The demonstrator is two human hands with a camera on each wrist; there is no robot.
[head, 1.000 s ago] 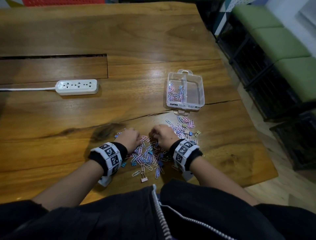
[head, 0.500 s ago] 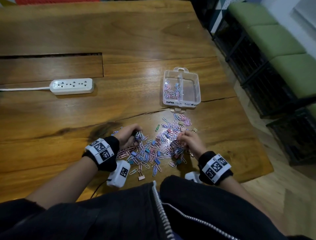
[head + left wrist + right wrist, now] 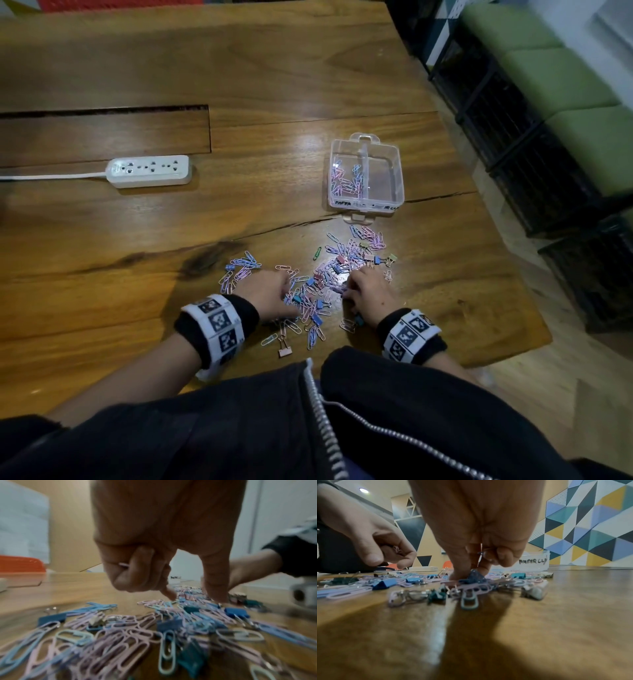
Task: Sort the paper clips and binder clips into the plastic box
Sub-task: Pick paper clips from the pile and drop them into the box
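A pile of pastel paper clips and small binder clips [image 3: 318, 284] lies on the wooden table [image 3: 239, 68] near its front edge. Beyond it stands the clear plastic box [image 3: 399, 171], with paper clips [image 3: 346, 178] in its left compartment. My left hand [image 3: 274, 291] [image 3: 193, 596] is on the pile's left side, a pink paper clip [image 3: 123, 565] tucked in its curled fingers, index and thumb down on the clips. My right hand [image 3: 363, 291] [image 3: 471, 574] pinches a dark blue binder clip [image 3: 476, 578] on the table, with thin wire held in its curled fingers.
A white power strip [image 3: 150, 170] with its cord lies at the left of the table. A long slot [image 3: 102, 111] cuts the tabletop behind it. Black crates [image 3: 513, 120] and green cushions [image 3: 565, 75] stand past the right edge. The box label [image 3: 533, 561] faces me.
Both hands started close together in the middle of the pile. The right hand has shifted to the pile's right side, and the left hand has stayed working at the left side.
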